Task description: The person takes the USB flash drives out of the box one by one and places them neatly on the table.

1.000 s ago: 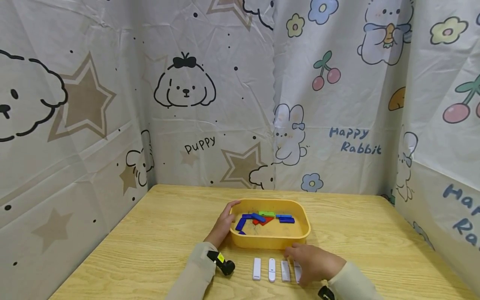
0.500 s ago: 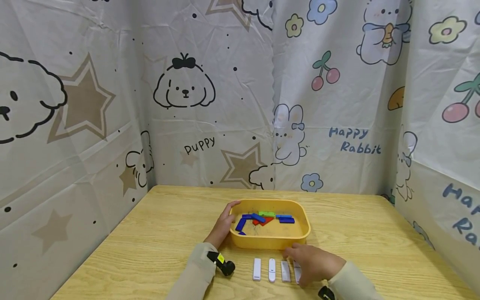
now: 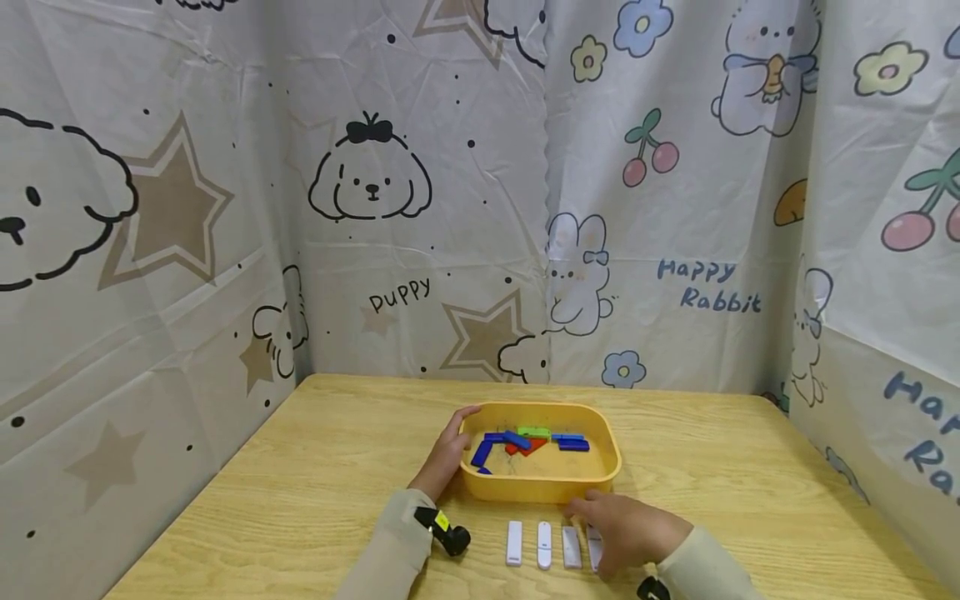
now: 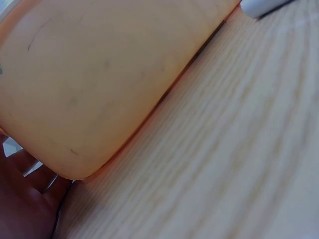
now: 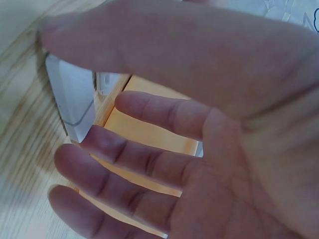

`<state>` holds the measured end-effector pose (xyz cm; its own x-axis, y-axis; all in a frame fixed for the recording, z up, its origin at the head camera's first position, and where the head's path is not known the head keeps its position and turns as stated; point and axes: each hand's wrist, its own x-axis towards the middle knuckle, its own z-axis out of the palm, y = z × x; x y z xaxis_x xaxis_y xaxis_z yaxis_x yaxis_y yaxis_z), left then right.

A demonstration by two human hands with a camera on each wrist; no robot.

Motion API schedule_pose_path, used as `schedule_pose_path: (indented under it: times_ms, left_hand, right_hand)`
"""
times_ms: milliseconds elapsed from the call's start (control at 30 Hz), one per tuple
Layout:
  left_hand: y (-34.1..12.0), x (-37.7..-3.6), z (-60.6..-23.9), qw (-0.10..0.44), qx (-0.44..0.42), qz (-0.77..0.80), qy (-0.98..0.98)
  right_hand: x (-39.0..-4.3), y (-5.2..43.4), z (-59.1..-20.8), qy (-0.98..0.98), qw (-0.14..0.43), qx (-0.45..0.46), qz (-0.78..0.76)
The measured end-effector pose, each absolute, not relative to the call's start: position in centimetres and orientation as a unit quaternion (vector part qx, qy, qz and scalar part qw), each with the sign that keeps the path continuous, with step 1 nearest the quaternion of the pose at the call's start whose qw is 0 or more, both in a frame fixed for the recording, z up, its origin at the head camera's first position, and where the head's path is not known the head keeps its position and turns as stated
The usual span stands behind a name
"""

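My left hand (image 3: 447,448) holds the left end of a shallow yellow plastic bin (image 3: 536,490), fingertips at its rim. In the left wrist view, those fingers (image 4: 35,184) pass behind the bin's corner. In front of the bin, my right hand (image 3: 632,527) pinches the rightmost of several white sticks that look like USB sticks. That USB stick (image 5: 75,94) lies on the table, thumb at one end and a fingertip at the other; the hand partly hides it. Left of it lie a plain stick (image 3: 572,547), a rounded one with a seam (image 3: 544,546) and another (image 3: 513,543).
Inside the bin lie dark blue sticks (image 3: 482,453), a green one (image 3: 534,432), red pieces (image 3: 531,448) and more blue ones (image 3: 573,446). A wooden table (image 3: 300,500) carries everything. Patterned curtains (image 3: 420,250) stand behind and at both sides.
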<state>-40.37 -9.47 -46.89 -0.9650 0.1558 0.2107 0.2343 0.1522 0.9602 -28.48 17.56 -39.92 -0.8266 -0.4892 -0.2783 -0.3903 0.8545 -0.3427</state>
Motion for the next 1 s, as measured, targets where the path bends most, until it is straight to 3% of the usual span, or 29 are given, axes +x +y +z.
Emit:
schedule_pose_path:
  times_ms: [1000]
  left_hand:
    - [-9.64, -40.21, -47.06, 0.026, -0.128, -0.643, -0.755]
  right_hand:
    - [-28.46, 17.48, -39.99, 0.950, 0.186, -0.217, -0.128]
